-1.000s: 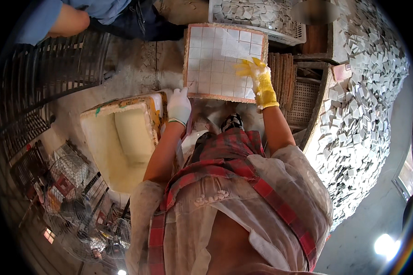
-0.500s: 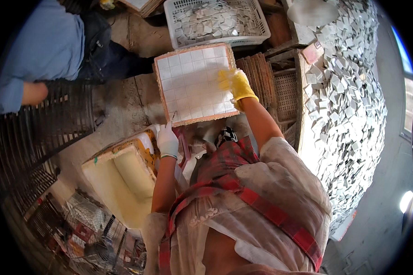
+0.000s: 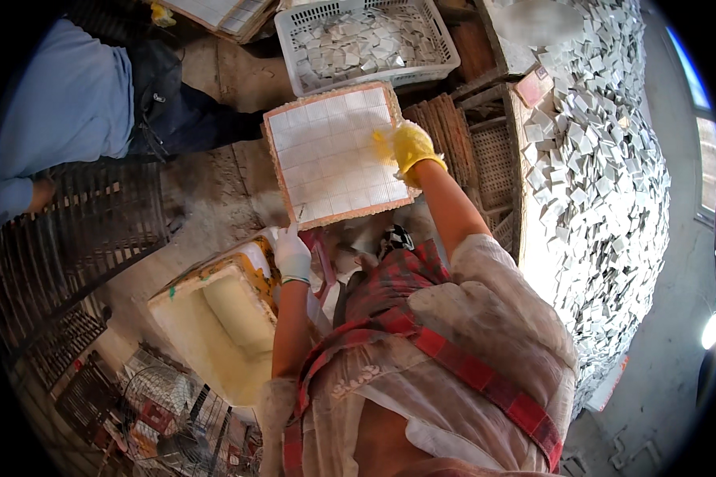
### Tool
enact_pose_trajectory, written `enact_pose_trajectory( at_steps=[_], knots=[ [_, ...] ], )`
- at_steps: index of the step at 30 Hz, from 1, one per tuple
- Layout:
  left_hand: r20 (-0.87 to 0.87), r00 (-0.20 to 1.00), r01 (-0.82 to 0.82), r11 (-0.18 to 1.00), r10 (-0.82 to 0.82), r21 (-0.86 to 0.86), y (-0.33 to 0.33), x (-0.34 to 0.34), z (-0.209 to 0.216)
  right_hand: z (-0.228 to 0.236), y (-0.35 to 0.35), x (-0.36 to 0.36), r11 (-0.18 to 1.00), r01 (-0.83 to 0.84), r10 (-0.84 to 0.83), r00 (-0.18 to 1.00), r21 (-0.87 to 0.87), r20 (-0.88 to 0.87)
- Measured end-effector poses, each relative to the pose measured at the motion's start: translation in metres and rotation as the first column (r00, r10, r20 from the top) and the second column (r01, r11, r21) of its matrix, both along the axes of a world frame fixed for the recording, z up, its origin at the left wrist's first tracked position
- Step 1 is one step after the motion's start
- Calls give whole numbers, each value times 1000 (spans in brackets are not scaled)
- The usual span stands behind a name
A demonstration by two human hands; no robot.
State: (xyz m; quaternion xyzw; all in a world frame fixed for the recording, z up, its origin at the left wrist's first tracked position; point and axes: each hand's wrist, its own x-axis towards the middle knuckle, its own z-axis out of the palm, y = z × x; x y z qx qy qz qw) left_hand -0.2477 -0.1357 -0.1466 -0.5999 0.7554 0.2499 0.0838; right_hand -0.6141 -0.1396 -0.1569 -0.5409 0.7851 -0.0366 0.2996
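A square board [image 3: 338,155] with a rough tan rim lies before me, covered with white square tiles in a grid. My left hand [image 3: 292,254], in a white glove, is at the board's near left corner with its fingers closed. From its fingertips a thin dark sliver lies over the corner tiles; what it is, I cannot make out. My right hand [image 3: 414,149], in a yellow glove, is over the right side of the tiles. Its fingers reach left across them and are smeared by motion, so their grip does not show.
A white plastic basket [image 3: 289,49] of loose tiles stands beyond the board. Stacked brown boards [image 3: 445,143] stand to its right, beside a large heap of tiles [image 3: 597,207]. A foam box [image 3: 207,318] is at my left. A person in a blue shirt [image 3: 71,95] is at far left.
My right hand has shifted slightly over the tiles, its fingers still blurred. My left hand stays at the corner. The other person's hand at far left has moved down and left.
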Motion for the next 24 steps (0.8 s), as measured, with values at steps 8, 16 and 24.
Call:
enact_pose_trajectory(
  at_steps=[8,16,24],
  knots=[
    [-51,998,36,999,-36,-10,-13,-6,0,19,-143,-7,983,-176,142,911,-53,-386],
    [-111,986,-129,991,127,-15,11,7,-14,-87,-73,134,656,-665,623,744,-358,-242],
    [-270,954,-147,987,127,-58,10,3,-12,-139,-126,122,661,-479,684,701,-578,201]
  ],
)
